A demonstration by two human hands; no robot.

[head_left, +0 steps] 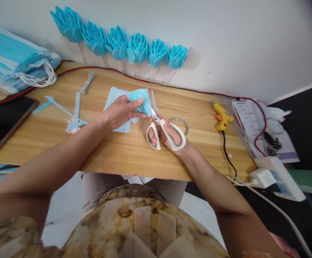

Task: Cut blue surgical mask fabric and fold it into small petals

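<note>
Mottled cloth (105,225) is worn; masks (8,50) are bagged at the table's (102,157) left edge; blue sheet (142,98) is pinched by left hand (120,111), scissors (155,117) by right hand (173,133).

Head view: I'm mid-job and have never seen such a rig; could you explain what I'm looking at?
There is no machine here, just a person working bare-handed. The single picture comes from a camera worn on the head, looking forward and down. The left hand holds a blue sheet; the right hand holds open scissors at its edge. On the wooden table lie more pale blue sheets, strips, a phone, a pack of masks and a yellow glue gun. Six blue flowers line the wall behind.
</note>
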